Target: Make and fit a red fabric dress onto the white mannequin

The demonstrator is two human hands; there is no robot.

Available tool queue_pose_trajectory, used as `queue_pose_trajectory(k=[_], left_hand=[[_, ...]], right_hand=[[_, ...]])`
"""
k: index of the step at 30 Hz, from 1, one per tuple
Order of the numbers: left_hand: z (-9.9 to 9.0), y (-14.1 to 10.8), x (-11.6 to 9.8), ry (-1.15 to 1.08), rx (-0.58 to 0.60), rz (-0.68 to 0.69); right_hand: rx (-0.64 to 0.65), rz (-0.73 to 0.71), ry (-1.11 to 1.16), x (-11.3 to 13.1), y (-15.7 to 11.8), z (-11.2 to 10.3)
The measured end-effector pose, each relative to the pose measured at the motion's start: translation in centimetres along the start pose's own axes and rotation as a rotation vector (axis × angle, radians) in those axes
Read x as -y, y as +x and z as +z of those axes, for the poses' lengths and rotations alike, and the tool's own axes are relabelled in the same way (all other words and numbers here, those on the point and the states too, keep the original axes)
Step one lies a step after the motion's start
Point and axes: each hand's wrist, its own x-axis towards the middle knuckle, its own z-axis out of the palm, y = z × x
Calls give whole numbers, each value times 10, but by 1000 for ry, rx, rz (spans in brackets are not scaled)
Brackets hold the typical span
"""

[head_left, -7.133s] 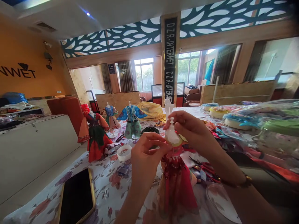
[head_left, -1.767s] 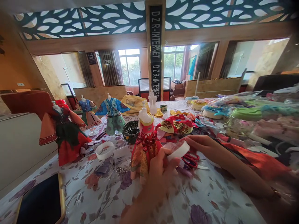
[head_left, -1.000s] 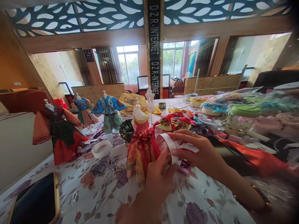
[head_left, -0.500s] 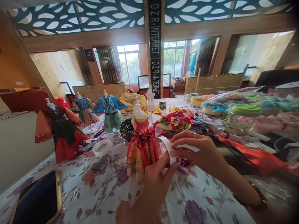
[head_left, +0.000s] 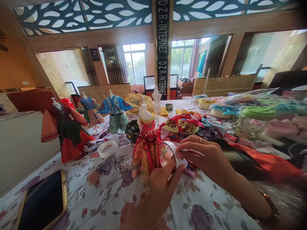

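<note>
My left hand [head_left: 159, 187] is closed around the lower rim of a roll of white tape [head_left: 173, 150], its thumb and fingers on either side of the band. My right hand [head_left: 203, 155], with a ring on one finger, pinches at the roll's outer right side; what lies between its fingertips is hidden. Just left of the roll stands a small dress form [head_left: 145, 111] in a red and gold patterned dress [head_left: 146, 150]. Behind the hands lies a red and cream fabric piece [head_left: 182, 124] with dark patterning.
A second white tape roll [head_left: 107, 149], a clear box [head_left: 123, 151] of small beads and a black basket [head_left: 132, 131] sit left of the dress. A phone [head_left: 43, 199] lies front left. Dressed forms [head_left: 72, 131] stand behind; a green-lidded jar [head_left: 254, 121] is at right.
The whole view has shifted slightly, so things appear a little farther right. Both hands keep hold of the tape roll, with the right fingers moved only slightly on it.
</note>
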Motion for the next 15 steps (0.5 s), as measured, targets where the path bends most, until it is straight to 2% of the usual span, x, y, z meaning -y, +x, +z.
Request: queue_pose_trajectory(k=[3,6,11,15], left_hand=[[5,-1,6,38,-98,161],[9,0,10,17,-96,189],[6,5,7,-80,-59,113],[1,8,3,-138,17,-103]], right_hand=[[37,12,-5,-4,0,0],[56,44,-39,-8,-2,0],[78,30,-117,-11,-2,2],[32,21,-116,-8,-1,1]])
